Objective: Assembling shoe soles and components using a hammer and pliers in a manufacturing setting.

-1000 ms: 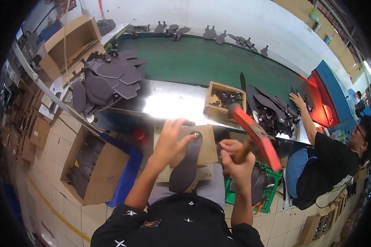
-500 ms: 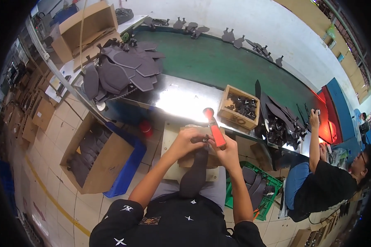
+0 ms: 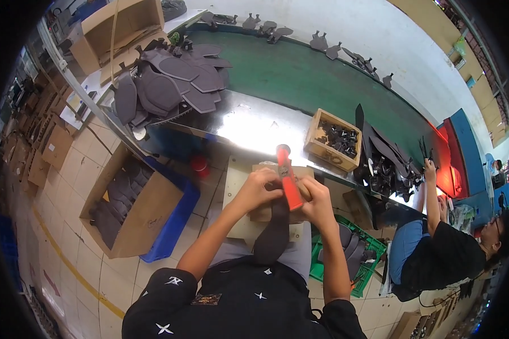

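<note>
A long dark grey piece [image 3: 273, 234], wide and rounded at its near end, runs from my lap up to my hands. My left hand [image 3: 258, 189] is closed on its narrow far end, with the fingertips bent round it. My right hand [image 3: 318, 204] is closed round a hammer-like tool with a red handle [image 3: 291, 193], its round dark head pointing away from me. The tool crosses over the narrow end, so the exact contact is hidden. Beneath my hands lies a brown block [image 3: 261, 214] on a pale board [image 3: 234, 179].
A wooden box [image 3: 309, 142] of small black parts stands on the metal bench edge [image 3: 254, 118]. Dark grey pieces [image 3: 169, 79] are heaped at left. A carton [image 3: 144, 226] and green crate [image 3: 365, 277] flank me. A co-worker [image 3: 444, 254] sits at right.
The red-handled tool has swung to a more upright angle and shifted slightly left, now covering the narrow end. My right hand has turned with it; the left hand stays at the piece.
</note>
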The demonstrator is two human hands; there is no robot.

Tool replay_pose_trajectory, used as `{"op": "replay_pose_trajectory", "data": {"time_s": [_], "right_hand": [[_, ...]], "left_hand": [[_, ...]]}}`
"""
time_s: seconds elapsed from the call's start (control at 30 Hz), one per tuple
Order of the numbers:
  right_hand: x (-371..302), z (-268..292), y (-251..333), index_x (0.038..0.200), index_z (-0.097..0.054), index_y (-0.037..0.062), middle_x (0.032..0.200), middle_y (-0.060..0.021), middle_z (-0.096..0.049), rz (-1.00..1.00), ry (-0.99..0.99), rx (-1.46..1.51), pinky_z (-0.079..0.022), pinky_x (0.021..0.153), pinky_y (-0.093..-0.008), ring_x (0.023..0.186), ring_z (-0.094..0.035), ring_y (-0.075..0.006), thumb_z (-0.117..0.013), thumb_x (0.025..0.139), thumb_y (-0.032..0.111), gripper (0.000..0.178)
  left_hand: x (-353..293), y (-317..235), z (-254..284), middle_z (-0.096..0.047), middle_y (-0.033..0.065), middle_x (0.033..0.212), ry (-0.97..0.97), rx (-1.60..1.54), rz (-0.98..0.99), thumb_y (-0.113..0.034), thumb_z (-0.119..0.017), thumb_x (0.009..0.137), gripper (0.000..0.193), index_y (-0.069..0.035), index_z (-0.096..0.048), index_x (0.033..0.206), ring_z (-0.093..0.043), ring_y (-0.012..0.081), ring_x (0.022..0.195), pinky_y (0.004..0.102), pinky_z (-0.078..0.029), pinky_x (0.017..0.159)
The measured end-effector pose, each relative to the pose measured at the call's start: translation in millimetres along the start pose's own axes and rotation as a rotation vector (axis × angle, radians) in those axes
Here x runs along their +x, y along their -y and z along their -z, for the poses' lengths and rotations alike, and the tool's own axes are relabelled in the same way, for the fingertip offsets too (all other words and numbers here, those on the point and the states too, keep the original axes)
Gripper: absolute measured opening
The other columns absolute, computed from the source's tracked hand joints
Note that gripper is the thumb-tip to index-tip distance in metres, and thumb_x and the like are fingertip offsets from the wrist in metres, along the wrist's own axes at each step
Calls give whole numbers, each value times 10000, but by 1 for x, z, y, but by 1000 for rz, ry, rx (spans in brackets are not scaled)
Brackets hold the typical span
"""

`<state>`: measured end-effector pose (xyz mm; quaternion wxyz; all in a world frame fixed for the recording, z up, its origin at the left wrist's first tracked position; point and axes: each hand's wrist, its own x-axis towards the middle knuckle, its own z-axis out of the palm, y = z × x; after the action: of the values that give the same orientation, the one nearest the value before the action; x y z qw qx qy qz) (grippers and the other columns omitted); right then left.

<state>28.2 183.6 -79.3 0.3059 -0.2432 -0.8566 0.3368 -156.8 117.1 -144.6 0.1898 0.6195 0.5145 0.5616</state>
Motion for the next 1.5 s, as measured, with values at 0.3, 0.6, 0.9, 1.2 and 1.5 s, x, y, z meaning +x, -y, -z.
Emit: {"op": "replay_pose_trajectory", "data": {"time_s": [0.3, 0.6, 0.9, 1.2, 1.5], "right_hand": [[-19, -5, 28, 1066, -628, -8, 978, -177, -675, -47, -131, -3, -525, 709, -343, 810, -680, -295, -618, 895, 34, 176], [-77, 7, 77, 1371, -458, -49, 1054, -254, -634, -150, -166, -127, -526, 768, -397, 889, -659, -380, -572, 970, 56, 430], [-85, 31, 119, 1367, -472, -56, 1157, -286, -613, -146, -286, -95, -521, 825, -341, 989, -657, -383, -584, 957, 26, 433], [-78, 29, 100, 1383, -495, -54, 1070, -184, -697, -1, -328, -303, -532, 803, -344, 927, -690, -258, -573, 934, -21, 457], [-90, 19, 84, 1111, -626, -44, 835, -167, -651, -260, -291, -87, -527, 654, -335, 696, -656, -274, -621, 923, 6, 196]], "left_hand": [[8, -7, 5, -710, 118, 866, 85, -78, 138, -112, -820, 707, 303, 1, -713, 968, -673, 224, 799, 320, -529, 742], [6, 7, 4, -715, 99, 858, 119, -136, 73, -80, -813, 694, 269, 13, -733, 934, -654, 186, 784, 303, -516, 727], [0, -10, 9, -721, 110, 1005, 112, -32, 124, -173, -834, 718, 625, -17, -606, 1279, -684, 217, 867, 315, -539, 754], [-7, -14, 4, -703, 30, 1127, 141, 365, 82, -372, -786, 743, 936, -106, -340, 1521, -505, 238, 1254, 431, -246, 1095], [-28, -22, 10, -689, 9, 1220, 154, 495, -77, -279, -709, 839, 304, -130, -727, 1104, -546, 269, 1256, 536, -261, 1133]]}}
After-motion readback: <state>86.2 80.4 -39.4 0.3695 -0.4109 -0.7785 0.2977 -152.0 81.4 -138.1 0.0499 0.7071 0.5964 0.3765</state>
